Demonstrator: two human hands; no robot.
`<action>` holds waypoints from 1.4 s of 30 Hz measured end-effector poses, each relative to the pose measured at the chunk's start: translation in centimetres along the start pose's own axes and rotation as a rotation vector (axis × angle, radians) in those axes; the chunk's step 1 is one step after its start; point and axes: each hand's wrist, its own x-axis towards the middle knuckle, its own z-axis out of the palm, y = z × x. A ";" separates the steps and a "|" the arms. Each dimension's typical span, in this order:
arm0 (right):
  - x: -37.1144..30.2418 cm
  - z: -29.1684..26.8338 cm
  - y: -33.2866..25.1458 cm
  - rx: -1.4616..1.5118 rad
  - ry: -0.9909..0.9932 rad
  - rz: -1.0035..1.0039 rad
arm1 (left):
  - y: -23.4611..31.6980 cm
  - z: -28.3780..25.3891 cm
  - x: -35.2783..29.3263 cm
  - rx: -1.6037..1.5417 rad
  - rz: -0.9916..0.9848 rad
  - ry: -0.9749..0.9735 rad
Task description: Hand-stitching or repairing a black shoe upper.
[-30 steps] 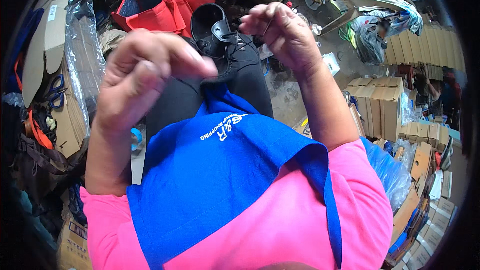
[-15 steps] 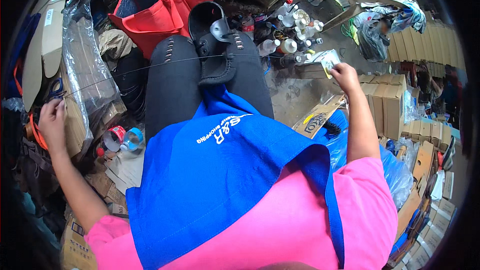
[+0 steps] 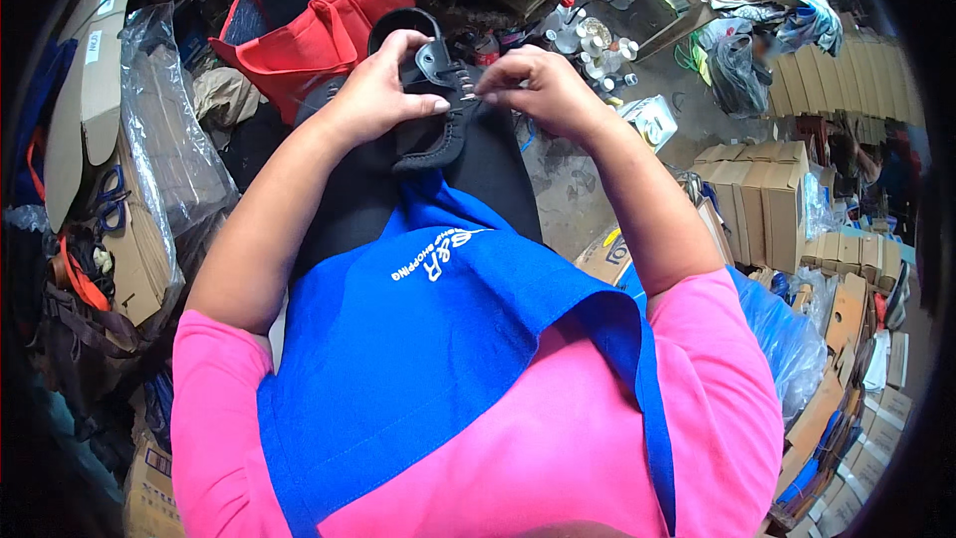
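A black leather piece [image 3: 438,146] with a stitched edge and a curved strap lies across my dark trousers. A round metal fitting sits on its strap. My left hand [image 3: 383,90] grips this piece from its left side, fingers behind it and thumb across the front. Just right of the piece, my right hand [image 3: 543,90] is closed in a pinch near its edge. Whatever lies between those fingertips is too small to make out. A blue cloth [image 3: 398,339] covers my lap and part of my pink shirt.
Blue-handled scissors [image 3: 112,199] lie on cardboard at the left. A red bag [image 3: 299,50] stands open beyond my knees. Several bottles [image 3: 597,45] stand at the far right of my knees. Cardboard boxes [image 3: 757,194] and blue plastic [image 3: 777,339] are on the right.
Both hands have come in from wide apart to the leather piece, and my left hand has taken hold of it. The long dark thread stretched between them no longer shows.
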 end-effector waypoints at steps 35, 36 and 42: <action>-1.2 2.2 -2.5 -0.319 0.062 -0.187 | 2.8 -1.4 2.0 0.225 -0.067 -0.585; -0.7 1.8 -3.7 -0.480 -0.031 -0.193 | 3.0 -1.4 1.8 0.317 -0.031 -0.574; 0.9 2.7 -4.9 -0.668 -0.141 -0.173 | 2.4 -1.1 1.8 0.510 0.072 -0.409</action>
